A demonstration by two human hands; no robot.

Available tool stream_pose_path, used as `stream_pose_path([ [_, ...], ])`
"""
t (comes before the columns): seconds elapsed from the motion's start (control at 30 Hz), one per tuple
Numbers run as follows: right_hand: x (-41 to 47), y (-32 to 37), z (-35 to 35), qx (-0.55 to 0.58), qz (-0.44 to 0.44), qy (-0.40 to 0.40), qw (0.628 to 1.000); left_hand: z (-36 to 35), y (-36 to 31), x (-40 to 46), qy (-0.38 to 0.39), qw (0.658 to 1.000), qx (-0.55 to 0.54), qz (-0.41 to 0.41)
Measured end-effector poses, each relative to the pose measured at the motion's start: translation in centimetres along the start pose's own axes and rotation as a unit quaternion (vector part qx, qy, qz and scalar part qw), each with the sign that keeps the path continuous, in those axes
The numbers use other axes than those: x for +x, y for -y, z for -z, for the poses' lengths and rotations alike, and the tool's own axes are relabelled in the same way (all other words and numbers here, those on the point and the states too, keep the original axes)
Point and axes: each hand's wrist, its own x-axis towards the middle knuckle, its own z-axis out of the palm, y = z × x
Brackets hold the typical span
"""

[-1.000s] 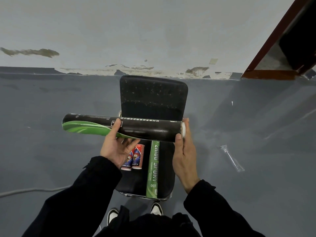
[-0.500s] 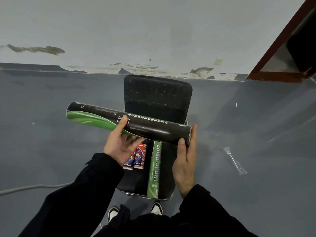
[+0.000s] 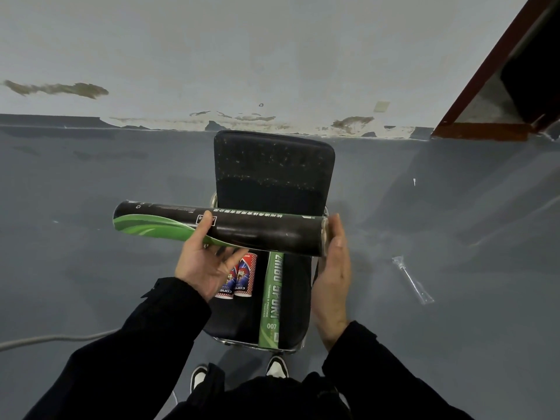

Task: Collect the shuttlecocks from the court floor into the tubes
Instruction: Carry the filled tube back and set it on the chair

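I hold a long black and green shuttlecock tube [image 3: 260,230] crosswise above a black chair [image 3: 274,165]. My left hand [image 3: 206,262] grips it from below near its middle, thumb over the top. My right hand [image 3: 333,274] lies flat against the tube's right end, where a pale cap or cork shows. On the chair seat rest a green tube [image 3: 270,301], lengthwise, and two short red and blue tubes [image 3: 241,278], partly hidden by my left hand. No shuttlecock shows on the floor.
A clear plastic wrapper [image 3: 412,280] lies on the grey floor to the right of the chair. A grey cable [image 3: 57,339] runs along the floor at the left. The stained wall stands just behind the chair, with a red door frame [image 3: 485,128] at the right. My shoes show below.
The tube tilted left end up half a second ago and is now nearly level again. My right palm has stayed at its right end throughout.
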Motion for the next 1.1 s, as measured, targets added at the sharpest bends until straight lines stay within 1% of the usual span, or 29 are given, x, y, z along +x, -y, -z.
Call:
stream_pose_path([
  [0.1,2.5,1.6,1.4,0.101,-0.076,0.001,0.992,0.8,-0.2,0.0,-0.006,0.999,-0.029,0.012],
  [0.2,3.4,2.6,1.3,0.116,-0.140,0.030,0.983,0.9,0.3,-0.3,0.006,0.998,-0.050,0.027],
  [0.27,3.1,2.6,0.7,0.149,-0.190,0.037,0.970,0.6,0.7,-0.5,0.014,0.998,-0.051,0.038],
  [0.37,2.2,2.2,0.4,0.226,-0.243,0.015,0.943,0.4,1.0,-0.5,0.020,0.998,-0.041,0.032],
  [0.43,1.8,1.7,0.3,0.265,-0.252,0.020,0.930,0.3,1.1,-0.5,0.021,0.999,-0.036,0.021],
  [0.57,1.5,1.0,0.1,0.271,-0.252,0.028,0.929,0.0,1.3,-0.6,0.015,0.999,-0.034,0.006],
  [0.7,1.6,0.9,-0.3,0.292,-0.249,0.025,0.923,0.1,1.6,-0.7,0.018,0.999,-0.042,0.013],
  [0.83,2.0,0.8,-0.5,0.340,-0.277,0.036,0.898,0.3,2.2,-0.9,0.014,0.998,-0.060,0.022],
  [0.93,2.0,0.7,-0.3,0.377,-0.297,0.057,0.875,0.5,1.9,-0.8,0.030,0.998,-0.053,0.012],
  [1.03,2.2,0.7,-0.3,0.383,-0.290,0.074,0.874,0.3,1.0,-0.6,0.040,0.998,-0.045,0.005],
  [1.1,2.3,0.9,-0.6,0.396,-0.295,0.085,0.866,0.0,0.7,-0.5,0.030,0.999,-0.044,0.007],
])
